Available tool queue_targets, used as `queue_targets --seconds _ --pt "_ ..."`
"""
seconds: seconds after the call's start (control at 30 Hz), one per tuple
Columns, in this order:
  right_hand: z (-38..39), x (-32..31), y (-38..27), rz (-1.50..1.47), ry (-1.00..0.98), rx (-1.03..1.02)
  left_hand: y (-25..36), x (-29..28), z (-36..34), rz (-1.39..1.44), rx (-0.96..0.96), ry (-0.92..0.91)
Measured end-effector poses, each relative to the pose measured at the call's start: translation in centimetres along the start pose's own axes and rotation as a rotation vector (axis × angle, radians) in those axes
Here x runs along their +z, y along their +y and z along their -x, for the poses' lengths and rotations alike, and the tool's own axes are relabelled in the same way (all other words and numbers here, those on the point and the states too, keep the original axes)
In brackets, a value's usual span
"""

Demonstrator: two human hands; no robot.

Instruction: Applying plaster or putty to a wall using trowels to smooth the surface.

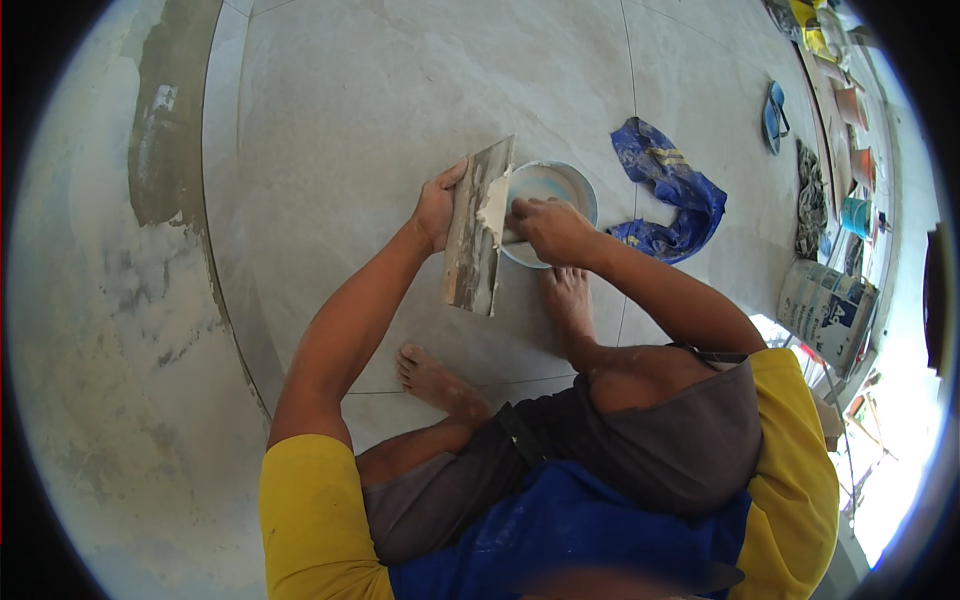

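Note:
My left hand [437, 207] is closed round the back of a long, flat plastering trowel [470, 250], tilted with its blade facing right. Pale, thick putty [493, 207] clings along the blade's right edge, and grey streaks mark the rest. Just right of the trowel a round bucket [591, 190] stands on the floor, with whitish paste on its inside. Over the bucket's mouth is my right hand [553, 230], fingers curled close to the trowel's edge. What those fingers hold is hidden beneath them.
A crumpled blue plastic sack [690, 205] lies right of the bucket. My bare feet [568, 305] flank the work on the tiled floor. At left rises a wall [110, 330] with patchy plaster. Farther right are a blue sandal [774, 118], a large white bucket [825, 308] and several pots.

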State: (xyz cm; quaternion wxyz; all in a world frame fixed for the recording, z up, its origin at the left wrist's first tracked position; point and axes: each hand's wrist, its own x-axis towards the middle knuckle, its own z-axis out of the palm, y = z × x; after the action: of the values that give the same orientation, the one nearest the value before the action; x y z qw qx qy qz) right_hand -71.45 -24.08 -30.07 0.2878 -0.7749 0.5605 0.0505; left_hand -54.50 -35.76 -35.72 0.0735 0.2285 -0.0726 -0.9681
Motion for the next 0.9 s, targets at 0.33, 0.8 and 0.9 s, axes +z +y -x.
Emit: queue_targets --seconds 0.33,0.8,0.9 --pt "2.0 -3.4 1.4 0.522 -0.432 -0.238 -0.4 -0.1 2.3 -0.025 0.108 0.047" --pt "3.6 -8.7 -1.9 -0.176 0.724 -0.295 1.3 7.5 6.7 -0.013 0.215 0.267" --pt "4.8 -8.4 1.5 0.014 0.604 -0.146 3.1 7.3 9.2 -0.063 0.361 0.312"
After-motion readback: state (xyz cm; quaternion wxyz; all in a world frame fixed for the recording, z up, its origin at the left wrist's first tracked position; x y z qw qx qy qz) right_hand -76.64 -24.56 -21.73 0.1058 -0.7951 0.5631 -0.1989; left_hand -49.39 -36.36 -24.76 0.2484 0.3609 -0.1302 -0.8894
